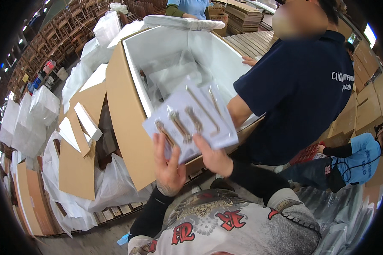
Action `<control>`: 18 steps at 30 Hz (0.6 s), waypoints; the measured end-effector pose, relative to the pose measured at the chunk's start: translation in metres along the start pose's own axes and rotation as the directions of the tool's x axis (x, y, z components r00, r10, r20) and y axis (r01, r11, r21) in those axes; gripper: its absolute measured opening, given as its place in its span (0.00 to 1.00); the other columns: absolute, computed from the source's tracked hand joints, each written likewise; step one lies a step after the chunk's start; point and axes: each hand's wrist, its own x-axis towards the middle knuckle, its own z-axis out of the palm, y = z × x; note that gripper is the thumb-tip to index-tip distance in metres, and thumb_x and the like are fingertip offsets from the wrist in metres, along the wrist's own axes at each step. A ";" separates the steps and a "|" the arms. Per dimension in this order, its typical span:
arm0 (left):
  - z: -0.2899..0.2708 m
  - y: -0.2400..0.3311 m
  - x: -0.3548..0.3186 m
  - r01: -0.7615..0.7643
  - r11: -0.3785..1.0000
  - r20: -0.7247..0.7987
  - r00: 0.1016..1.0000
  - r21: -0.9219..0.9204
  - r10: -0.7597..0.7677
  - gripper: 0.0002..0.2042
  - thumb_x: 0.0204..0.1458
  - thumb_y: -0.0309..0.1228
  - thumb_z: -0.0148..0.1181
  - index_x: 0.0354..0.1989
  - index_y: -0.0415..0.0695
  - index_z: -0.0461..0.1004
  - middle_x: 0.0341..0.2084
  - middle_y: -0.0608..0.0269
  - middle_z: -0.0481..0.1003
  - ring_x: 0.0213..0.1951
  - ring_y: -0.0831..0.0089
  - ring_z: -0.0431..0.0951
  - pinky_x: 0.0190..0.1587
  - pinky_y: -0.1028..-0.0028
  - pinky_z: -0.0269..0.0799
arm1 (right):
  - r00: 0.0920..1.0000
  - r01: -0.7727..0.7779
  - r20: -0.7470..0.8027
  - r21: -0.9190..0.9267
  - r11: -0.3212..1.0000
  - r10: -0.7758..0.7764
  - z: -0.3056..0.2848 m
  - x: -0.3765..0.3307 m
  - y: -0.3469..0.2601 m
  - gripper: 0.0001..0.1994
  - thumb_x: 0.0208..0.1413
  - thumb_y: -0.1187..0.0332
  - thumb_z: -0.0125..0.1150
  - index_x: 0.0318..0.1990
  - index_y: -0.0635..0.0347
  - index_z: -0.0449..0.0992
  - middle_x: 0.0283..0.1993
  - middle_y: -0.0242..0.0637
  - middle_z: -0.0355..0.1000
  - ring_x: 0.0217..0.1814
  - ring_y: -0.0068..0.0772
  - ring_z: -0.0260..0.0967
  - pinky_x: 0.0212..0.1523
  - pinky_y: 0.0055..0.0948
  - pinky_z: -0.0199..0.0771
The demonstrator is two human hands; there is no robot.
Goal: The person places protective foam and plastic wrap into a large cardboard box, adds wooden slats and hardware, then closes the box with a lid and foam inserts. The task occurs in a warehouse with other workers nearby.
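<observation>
Hardware pack (191,123) — lower edge partly hidden behind fingers (203,146).

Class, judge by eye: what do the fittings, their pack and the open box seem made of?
Fittings: probably metal, with a brassy shine.
Pack: likely clear plastic, glossy with glare; backing unclear.
Box: apparently cardboard, its outside matt brown and flat.
</observation>
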 end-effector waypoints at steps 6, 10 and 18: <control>-0.021 -0.003 0.007 0.276 0.947 0.137 0.944 0.166 -0.300 0.39 0.48 0.33 0.70 0.71 0.43 0.62 0.71 0.39 0.55 0.75 0.36 0.46 0.71 0.40 0.46 | 0.682 -0.478 0.326 0.876 0.062 0.655 0.023 0.088 0.052 0.20 0.71 0.67 0.47 0.65 0.67 0.65 0.60 0.46 0.71 0.59 0.43 0.74 0.58 0.42 0.77; -0.014 -0.006 -0.005 0.406 0.887 0.167 0.880 0.219 -0.444 0.36 0.49 0.39 0.70 0.69 0.43 0.66 0.70 0.43 0.59 0.74 0.39 0.48 0.71 0.37 0.40 | 0.478 -0.628 0.463 0.774 -0.078 0.746 0.035 0.105 0.100 0.19 0.71 0.66 0.43 0.65 0.65 0.62 0.60 0.46 0.71 0.58 0.45 0.75 0.53 0.48 0.82; 0.015 -0.008 -0.024 0.364 0.847 0.257 0.840 0.387 -0.478 0.24 0.52 0.42 0.67 0.56 0.44 0.77 0.68 0.50 0.64 0.74 0.42 0.51 0.72 0.35 0.37 | 0.229 -0.811 0.548 0.564 -0.153 0.804 0.088 0.076 0.179 0.18 0.70 0.64 0.39 0.62 0.64 0.62 0.57 0.51 0.73 0.52 0.51 0.78 0.51 0.51 0.83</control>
